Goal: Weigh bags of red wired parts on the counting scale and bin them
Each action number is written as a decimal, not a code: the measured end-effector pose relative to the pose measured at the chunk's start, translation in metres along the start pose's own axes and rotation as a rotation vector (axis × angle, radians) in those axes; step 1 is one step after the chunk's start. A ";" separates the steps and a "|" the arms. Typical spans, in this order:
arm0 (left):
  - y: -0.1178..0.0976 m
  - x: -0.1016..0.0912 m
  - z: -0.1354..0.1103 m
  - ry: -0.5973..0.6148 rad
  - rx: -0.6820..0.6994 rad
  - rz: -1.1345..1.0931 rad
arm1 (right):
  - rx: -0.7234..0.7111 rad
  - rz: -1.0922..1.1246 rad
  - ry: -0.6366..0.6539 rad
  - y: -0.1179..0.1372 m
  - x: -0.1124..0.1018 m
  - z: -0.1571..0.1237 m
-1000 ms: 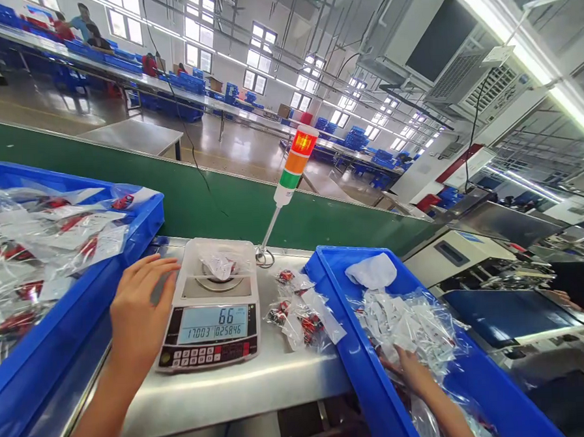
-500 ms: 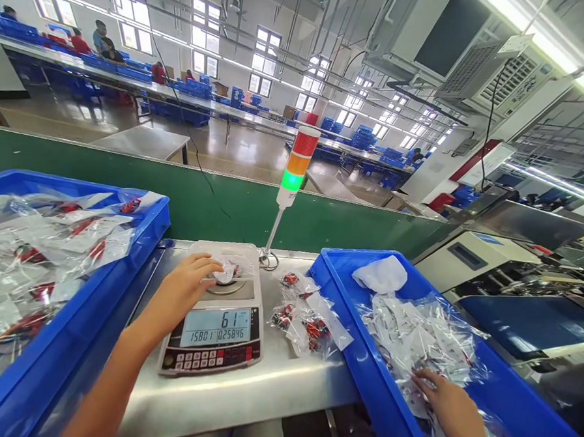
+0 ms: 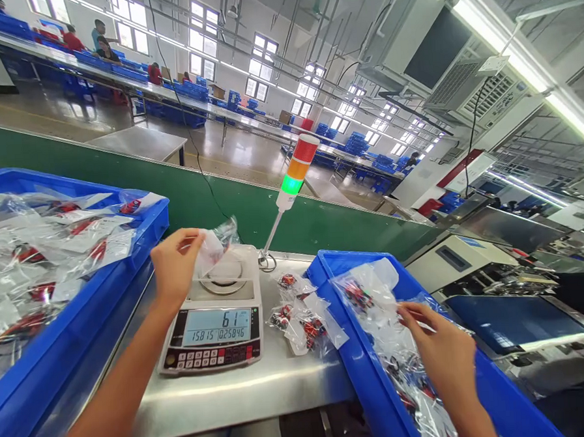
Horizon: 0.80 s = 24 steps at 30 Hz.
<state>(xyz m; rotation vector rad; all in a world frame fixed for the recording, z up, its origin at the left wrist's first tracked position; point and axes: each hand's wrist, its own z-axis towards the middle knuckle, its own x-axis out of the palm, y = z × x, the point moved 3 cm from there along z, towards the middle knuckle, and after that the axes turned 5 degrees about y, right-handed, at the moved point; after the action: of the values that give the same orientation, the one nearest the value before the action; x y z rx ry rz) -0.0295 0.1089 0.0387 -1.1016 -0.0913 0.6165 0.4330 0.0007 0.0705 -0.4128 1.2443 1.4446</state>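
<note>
My left hand (image 3: 177,263) pinches a clear plastic bag (image 3: 214,247) by its edge, just above the pan of the counting scale (image 3: 227,280). The scale's display (image 3: 217,325) reads 61 on its top line. My right hand (image 3: 438,344) grips the edge of another clear bag (image 3: 362,293) with red and dark parts inside, lifted over the right blue bin (image 3: 333,307). More bags (image 3: 408,388) lie beneath it in that bin. Several bagged parts (image 3: 307,319) rest on the metal table between the scale and the bin.
A left blue bin (image 3: 148,229) holds many bags with red parts. Behind the scale stands a signal tower (image 3: 297,172) glowing green, before a green partition (image 3: 253,224). A beige machine (image 3: 458,259) is at the right. People sit at a far bench.
My left hand has raised the bag off the scale pan. My right hand has moved up from the bin's pile, now with a bag in its fingers.
</note>
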 end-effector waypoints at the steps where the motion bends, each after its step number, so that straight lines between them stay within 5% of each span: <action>1: -0.001 -0.011 0.007 -0.091 -0.036 -0.012 | -0.032 0.127 0.037 0.023 0.015 0.006; 4: -0.005 -0.057 0.023 -0.312 -0.102 -0.030 | -0.181 0.379 0.175 0.097 0.068 0.017; 7: -0.012 -0.112 0.023 -0.502 -0.108 0.101 | -0.305 0.407 0.270 0.160 0.122 0.017; 10: -0.020 -0.151 0.013 -0.479 -0.070 0.395 | -0.367 0.391 0.312 0.198 0.162 0.007; 13: -0.026 -0.163 -0.001 -0.363 0.002 0.600 | -0.405 0.376 0.344 0.204 0.179 -0.006; 15: -0.029 -0.157 -0.011 -0.342 0.049 0.623 | -0.412 0.365 0.352 0.187 0.174 -0.010; 18: -0.031 -0.131 -0.025 -0.284 0.102 0.574 | -0.375 0.277 0.298 0.128 0.149 -0.004; 24: -0.025 -0.039 -0.055 0.195 0.344 0.314 | -0.098 -0.283 0.223 -0.069 0.089 -0.010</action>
<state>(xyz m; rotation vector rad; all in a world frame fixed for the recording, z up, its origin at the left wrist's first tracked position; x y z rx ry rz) -0.0315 0.0372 0.0429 -0.8397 0.3512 0.7686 0.4616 0.0241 -0.0362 -0.8025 1.2356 1.2432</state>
